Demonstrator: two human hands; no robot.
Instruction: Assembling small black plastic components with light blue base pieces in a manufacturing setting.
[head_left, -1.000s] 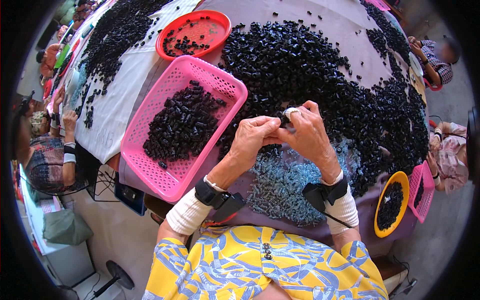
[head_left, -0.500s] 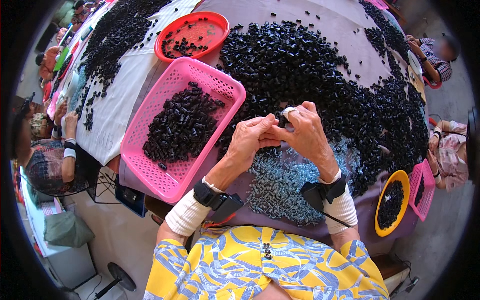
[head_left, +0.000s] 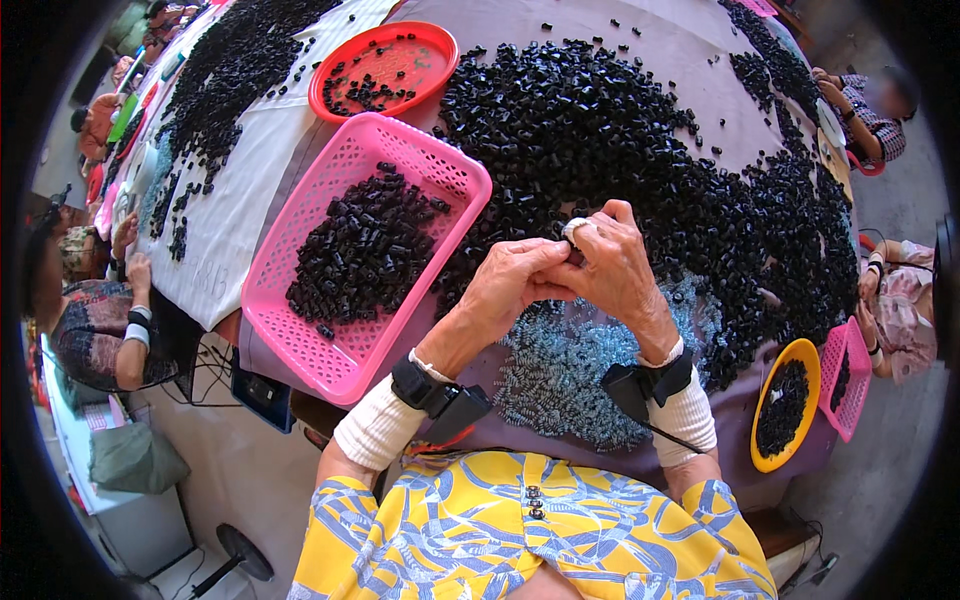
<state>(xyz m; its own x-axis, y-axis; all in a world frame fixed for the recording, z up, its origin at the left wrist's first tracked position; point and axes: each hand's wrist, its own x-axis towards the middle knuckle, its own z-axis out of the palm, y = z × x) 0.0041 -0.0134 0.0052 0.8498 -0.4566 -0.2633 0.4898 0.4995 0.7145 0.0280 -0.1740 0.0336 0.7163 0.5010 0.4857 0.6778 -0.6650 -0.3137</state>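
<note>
My left hand (head_left: 512,285) and my right hand (head_left: 615,268) meet above the table, their thumbs and fingers pinched together. A small black plastic piece (head_left: 574,256) shows partly between the fingertips, and the fingers hide most of it. White tape wraps one finger of the right hand. Beyond the hands spreads a large heap of small black plastic pieces (head_left: 570,120). Under and just nearer than the hands lies a pile of small silvery-blue, spring-like coils (head_left: 570,385). To the left stands a pink perforated basket (head_left: 345,365) holding many black pieces.
A red round tray (head_left: 425,60) with scattered black pieces sits behind the basket. At the right edge are a yellow bowl (head_left: 812,375) and a smaller pink basket (head_left: 848,400). Other people work around the table, one person (head_left: 90,330) at the left.
My left hand has shifted slightly up and right, closer against the right hand. A dark piece now shows between the fingertips. The right hand has barely moved.
</note>
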